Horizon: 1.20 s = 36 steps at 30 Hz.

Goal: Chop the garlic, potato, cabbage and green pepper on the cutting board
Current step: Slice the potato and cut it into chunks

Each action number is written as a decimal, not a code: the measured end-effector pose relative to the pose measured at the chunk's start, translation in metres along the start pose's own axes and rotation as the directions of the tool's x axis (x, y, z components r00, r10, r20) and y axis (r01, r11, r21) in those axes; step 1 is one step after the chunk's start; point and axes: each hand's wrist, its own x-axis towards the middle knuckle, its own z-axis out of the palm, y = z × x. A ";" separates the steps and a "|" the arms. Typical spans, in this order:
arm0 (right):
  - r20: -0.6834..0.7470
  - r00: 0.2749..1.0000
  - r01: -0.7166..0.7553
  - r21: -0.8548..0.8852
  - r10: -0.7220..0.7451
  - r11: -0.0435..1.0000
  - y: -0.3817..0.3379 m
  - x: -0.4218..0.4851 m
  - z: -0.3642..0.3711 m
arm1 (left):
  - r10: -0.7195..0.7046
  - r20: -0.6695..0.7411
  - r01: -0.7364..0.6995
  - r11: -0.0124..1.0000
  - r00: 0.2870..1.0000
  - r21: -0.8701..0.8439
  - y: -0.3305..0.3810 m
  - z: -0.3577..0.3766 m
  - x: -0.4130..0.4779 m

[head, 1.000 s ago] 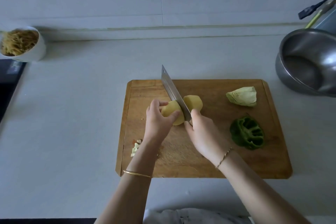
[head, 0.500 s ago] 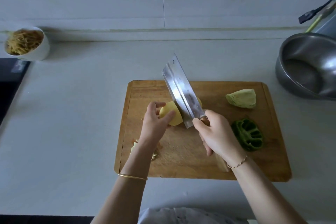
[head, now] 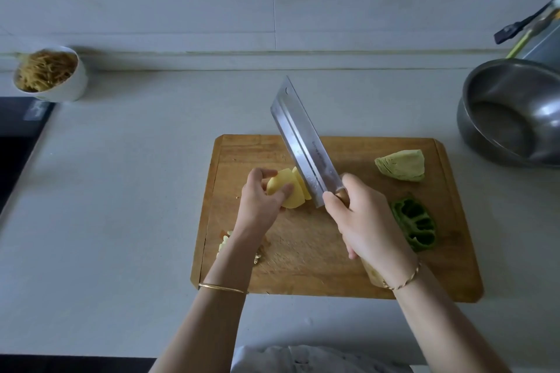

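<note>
The left hand's fingers (head: 263, 173) and thumb are curled round a halved potato (head: 295, 195), pinching it cut face down on the cutting board (head: 333, 269), left of the board's middle. A second piece of potato lies just behind the first, touching it. The left hand (head: 259, 203) reaches in over the board's near left part, a thin gold bangle (head: 222, 288) on its wrist.

The right hand (head: 366, 221) is wrapped tightly round the wooden handle of a cleaver (head: 303, 145). The broad blade is lifted and tilted, flat face up, with its heel just right of the potato and its tip reaching past the board's far edge. A line of engraved writing runs along the steel – too small and blurred to read. A twisted gold bracelet (head: 403, 278) circles this wrist.

Chopped garlic (head: 225, 244) sits near the board's left edge, partly hidden by the left forearm. A cabbage wedge (head: 401, 165) lies at the far right corner and an opened green pepper (head: 415, 224) at the right side, nearer than the cabbage.

The board lies on a pale table (head: 121, 191). Off its far right stands a steel bowl (head: 509, 112); well off to its far left, a white bowl (head: 71, 82) holds what may be shredded food – thin tan strands.
</note>
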 end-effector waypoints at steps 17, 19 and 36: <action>0.046 0.999 -0.024 -0.098 0.029 0.995 -0.006 -0.003 0.004 | 0.004 -0.017 -0.003 0.999 1.000 0.035 -0.004 0.002 0.003; 0.035 0.999 -0.017 -0.105 0.020 0.994 -0.007 -0.005 0.004 | -0.006 -0.014 0.007 0.999 1.000 0.039 -0.004 0.002 0.005; 0.112 0.986 -0.101 -0.179 0.123 0.979 -0.020 0.004 0.001 | 0.025 -0.034 -0.021 0.993 0.999 0.116 -0.004 0.004 0.007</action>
